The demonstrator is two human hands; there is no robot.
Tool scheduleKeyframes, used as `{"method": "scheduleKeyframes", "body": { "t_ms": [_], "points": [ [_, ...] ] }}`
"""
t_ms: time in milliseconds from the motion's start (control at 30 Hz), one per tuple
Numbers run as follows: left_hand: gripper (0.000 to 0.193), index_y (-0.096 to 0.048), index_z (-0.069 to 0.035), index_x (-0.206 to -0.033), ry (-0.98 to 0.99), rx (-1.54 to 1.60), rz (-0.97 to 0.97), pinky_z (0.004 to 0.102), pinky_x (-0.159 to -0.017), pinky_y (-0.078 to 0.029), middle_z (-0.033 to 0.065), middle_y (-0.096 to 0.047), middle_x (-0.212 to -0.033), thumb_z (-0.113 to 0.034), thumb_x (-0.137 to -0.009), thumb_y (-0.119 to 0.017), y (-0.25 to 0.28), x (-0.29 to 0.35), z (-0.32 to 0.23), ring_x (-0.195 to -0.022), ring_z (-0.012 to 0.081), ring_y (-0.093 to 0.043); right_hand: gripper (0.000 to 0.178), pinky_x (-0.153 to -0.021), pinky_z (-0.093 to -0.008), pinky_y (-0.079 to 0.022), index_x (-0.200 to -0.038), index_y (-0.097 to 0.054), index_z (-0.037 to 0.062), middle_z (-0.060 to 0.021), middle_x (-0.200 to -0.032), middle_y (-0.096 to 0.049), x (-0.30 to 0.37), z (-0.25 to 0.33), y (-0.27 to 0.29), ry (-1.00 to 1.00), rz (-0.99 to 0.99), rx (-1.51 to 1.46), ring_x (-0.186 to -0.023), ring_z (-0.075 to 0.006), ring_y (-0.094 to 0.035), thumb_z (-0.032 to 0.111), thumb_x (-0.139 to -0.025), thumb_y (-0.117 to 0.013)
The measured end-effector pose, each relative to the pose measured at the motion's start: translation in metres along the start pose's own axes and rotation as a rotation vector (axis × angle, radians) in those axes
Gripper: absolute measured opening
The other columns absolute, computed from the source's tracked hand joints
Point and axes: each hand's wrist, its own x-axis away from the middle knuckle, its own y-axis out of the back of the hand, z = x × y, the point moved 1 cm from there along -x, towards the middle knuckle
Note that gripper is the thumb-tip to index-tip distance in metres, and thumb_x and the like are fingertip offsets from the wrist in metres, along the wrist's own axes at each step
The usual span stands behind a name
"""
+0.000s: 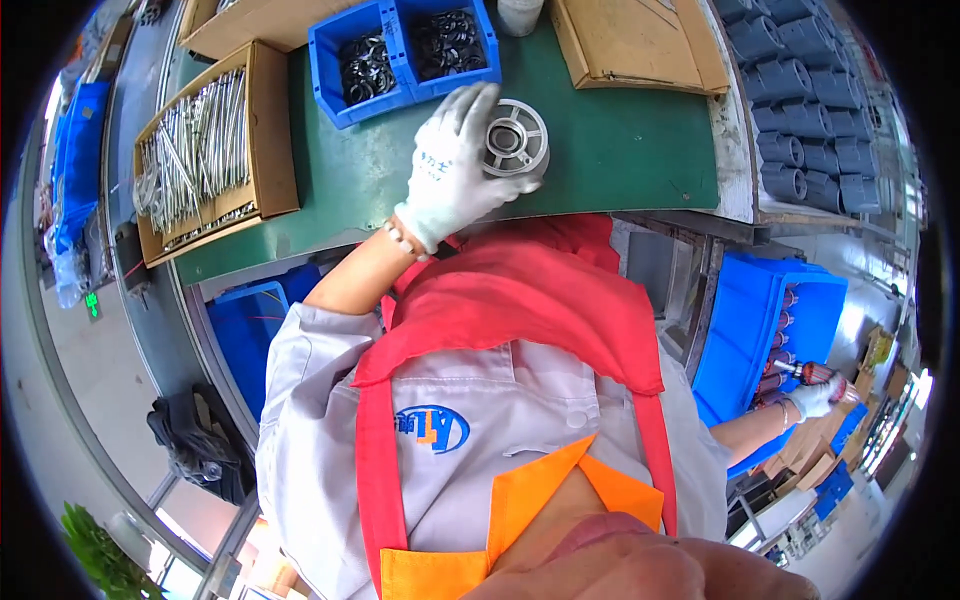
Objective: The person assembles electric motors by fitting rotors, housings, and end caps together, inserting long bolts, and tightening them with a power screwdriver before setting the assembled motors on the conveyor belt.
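Observation:
My left hand (450, 165), in a white glove, curls round a round silver-grey metal housing (536, 128) near the front edge of the green table. The housing stands on the table with its spoked, ring-shaped opening facing up. Far out to the right, my gloved right hand (812, 399) grips a motor rotor (818, 373) with a reddish-brown body and a metal shaft. That hand is over the rim of a blue crate (745, 330), in which several similar rotors (785, 320) lie in a row. Part of the right hand's grip is too small to make out.
Two blue bins (362, 25) of dark rings stand behind the housing on the green table (630, 150). A cardboard box (272, 140) of metal rods is at left, another cardboard box (640, 45) at back right. Grey tubular parts (800, 120) are stacked at far right.

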Motion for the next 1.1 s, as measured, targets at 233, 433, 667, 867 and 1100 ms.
{"method": "scheduleKeyframes", "body": {
  "t_ms": [233, 433, 667, 867, 1100],
  "points": [
    [0.083, -0.051, -0.004, -0.131, -0.042, 0.097, 0.184, 0.0448, -0.103, -0.040, 0.0190, -0.052, -0.132, -0.034, -0.061, -0.083, 0.008, -0.007, 0.009, -0.123, 0.0348, -0.051, 0.045, -0.100, -0.0448, -0.046, -0.124, -0.054, -0.0025, -0.0150, -0.118, -0.062, 0.079, 0.144, -0.075, -0.339, 0.689, -0.849, -0.108, -0.0281, -0.061, 0.029, -0.091, -0.057],
    [0.081, -0.052, -0.008, -0.132, 0.018, 0.191, 0.281, 0.0435, -0.103, -0.041, 0.0207, -0.050, -0.134, -0.031, -0.060, -0.082, 0.004, -0.004, 0.009, -0.123, 0.0363, -0.050, 0.060, -0.093, -0.0511, -0.050, -0.128, -0.048, 0.0032, -0.0145, -0.113, -0.062, 0.258, 0.192, -0.153, -0.224, 1.273, -0.826, -0.107, -0.0312, -0.061, 0.007, -0.075, -0.075],
    [0.077, -0.054, -0.002, -0.128, 0.025, 0.300, 0.061, 0.0434, -0.099, -0.044, 0.0187, -0.054, -0.128, -0.028, -0.060, -0.080, 0.002, 0.011, 0.010, -0.117, 0.0358, -0.054, 0.075, -0.089, -0.0509, -0.051, -0.135, -0.043, 0.0142, -0.0130, -0.121, -0.055, 0.362, 0.261, -0.195, 0.271, 1.583, -1.486, -0.105, -0.0287, -0.060, 0.006, -0.071, -0.081],
    [0.071, -0.055, -0.003, -0.123, 0.052, 0.220, 0.015, 0.0449, -0.105, -0.038, 0.0146, -0.055, -0.128, -0.027, -0.061, -0.078, 0.001, 0.013, 0.013, -0.122, 0.0340, -0.051, 0.085, -0.087, -0.0500, -0.051, -0.140, -0.037, 0.0198, -0.0097, -0.123, -0.056, 0.374, 0.275, -0.204, 0.273, 1.595, -1.612, -0.105, -0.0283, -0.060, 0.011, -0.070, -0.084],
    [0.070, -0.055, -0.001, -0.124, 0.051, 0.268, 0.089, 0.0438, -0.103, -0.041, 0.0180, -0.055, -0.128, -0.026, -0.062, -0.077, 0.000, 0.011, 0.012, -0.121, 0.0353, -0.052, 0.061, -0.085, -0.0419, -0.055, -0.124, -0.043, 0.0021, -0.0160, -0.107, -0.061, 0.383, 0.285, -0.202, 0.241, 1.622, -1.431, -0.096, -0.0272, -0.064, -0.007, -0.069, -0.069]
  ]
}}
